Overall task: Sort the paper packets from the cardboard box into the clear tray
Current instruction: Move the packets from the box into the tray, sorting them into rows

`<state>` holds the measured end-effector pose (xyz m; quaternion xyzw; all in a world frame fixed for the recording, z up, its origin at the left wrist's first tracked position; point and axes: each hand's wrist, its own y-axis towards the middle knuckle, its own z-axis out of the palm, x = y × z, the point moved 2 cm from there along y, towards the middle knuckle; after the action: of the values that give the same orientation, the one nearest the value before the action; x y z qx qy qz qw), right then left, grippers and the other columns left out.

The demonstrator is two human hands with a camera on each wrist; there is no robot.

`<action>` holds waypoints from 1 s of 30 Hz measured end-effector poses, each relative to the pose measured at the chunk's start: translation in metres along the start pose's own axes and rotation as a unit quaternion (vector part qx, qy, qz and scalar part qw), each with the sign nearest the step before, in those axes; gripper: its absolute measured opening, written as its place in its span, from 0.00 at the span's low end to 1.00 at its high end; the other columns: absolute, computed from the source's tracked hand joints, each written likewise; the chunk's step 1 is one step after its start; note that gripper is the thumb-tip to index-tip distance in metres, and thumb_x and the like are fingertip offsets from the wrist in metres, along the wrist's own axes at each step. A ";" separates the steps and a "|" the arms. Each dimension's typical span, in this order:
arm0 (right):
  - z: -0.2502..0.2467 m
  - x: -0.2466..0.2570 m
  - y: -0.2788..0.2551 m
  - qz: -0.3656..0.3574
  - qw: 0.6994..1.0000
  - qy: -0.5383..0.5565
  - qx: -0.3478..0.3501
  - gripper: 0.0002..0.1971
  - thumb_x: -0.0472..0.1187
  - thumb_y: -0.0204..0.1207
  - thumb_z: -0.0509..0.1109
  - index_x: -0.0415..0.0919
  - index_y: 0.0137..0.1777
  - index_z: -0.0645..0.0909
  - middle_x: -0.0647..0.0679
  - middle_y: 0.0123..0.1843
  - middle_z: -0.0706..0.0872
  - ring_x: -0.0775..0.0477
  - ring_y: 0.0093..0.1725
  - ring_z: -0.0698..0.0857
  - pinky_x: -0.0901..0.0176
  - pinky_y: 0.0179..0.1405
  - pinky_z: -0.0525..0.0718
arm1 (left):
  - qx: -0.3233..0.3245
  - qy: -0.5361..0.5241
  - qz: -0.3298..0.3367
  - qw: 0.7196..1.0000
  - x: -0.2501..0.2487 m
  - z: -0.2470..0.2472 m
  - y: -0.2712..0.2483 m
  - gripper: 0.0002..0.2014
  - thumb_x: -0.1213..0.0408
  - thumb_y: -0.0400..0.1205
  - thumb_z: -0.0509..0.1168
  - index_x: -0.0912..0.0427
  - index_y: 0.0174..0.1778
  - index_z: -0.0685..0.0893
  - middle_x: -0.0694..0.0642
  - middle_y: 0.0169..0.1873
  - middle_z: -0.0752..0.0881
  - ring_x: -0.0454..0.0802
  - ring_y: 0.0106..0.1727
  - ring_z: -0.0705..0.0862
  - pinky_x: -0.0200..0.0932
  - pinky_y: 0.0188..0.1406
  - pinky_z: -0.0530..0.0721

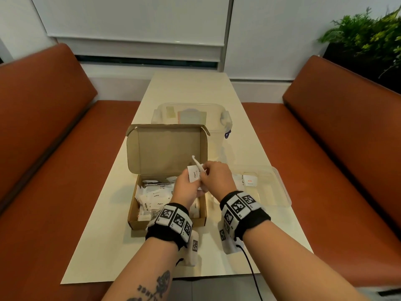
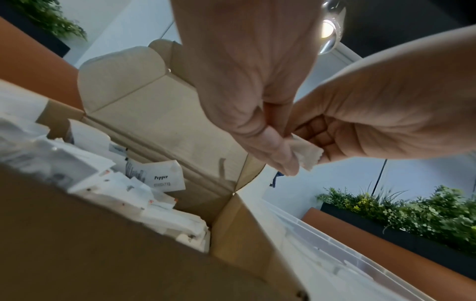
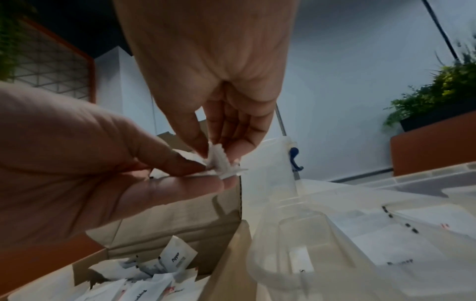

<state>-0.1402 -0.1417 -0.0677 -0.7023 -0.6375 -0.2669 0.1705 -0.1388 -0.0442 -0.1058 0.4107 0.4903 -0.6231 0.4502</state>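
Head view looks down on a cream tabletop (image 1: 195,90) between two orange benches, where both hands meet just above the right edge of an open cardboard box (image 1: 167,221). The left hand (image 1: 186,187) pinches a small white paper packet (image 1: 193,173) with black print, and the right hand (image 1: 217,177) pinches a second, thinner white packet (image 1: 198,165) that angles up and away; the two packets touch or overlap, so they may be stuck together. Each grip is closed on its own packet. Many more packets, several marked "Pepper", lie heaped in the box. The clear tray (image 1: 280,187) sits just right of the box and already holds a few packets, one with red print. A lidded clear tub (image 1: 223,118) stands behind the box. To do this step well, I judge the hands should peel the two packets apart gently at their edges, read each label, then carry each one across to the tray and lay it flat beside its own kind.
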 end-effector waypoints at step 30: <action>-0.035 -0.059 -0.009 0.184 0.857 0.473 -0.088 0.15 0.24 0.73 0.69 0.36 0.57 0.76 0.38 0.39 0.86 0.49 0.31 0.84 0.62 0.35 0.87 | 0.028 -0.082 -0.030 0.996 0.004 0.037 -0.001 0.18 0.80 0.82 0.59 0.61 0.65 0.77 0.60 0.56 0.85 0.57 0.55 0.87 0.46 0.42 0.90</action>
<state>-0.1577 -0.2086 -0.0756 -0.6079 -0.3136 -0.5855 0.4351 -0.1431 -0.0809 -0.1029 0.3559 0.4465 -0.6813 0.4581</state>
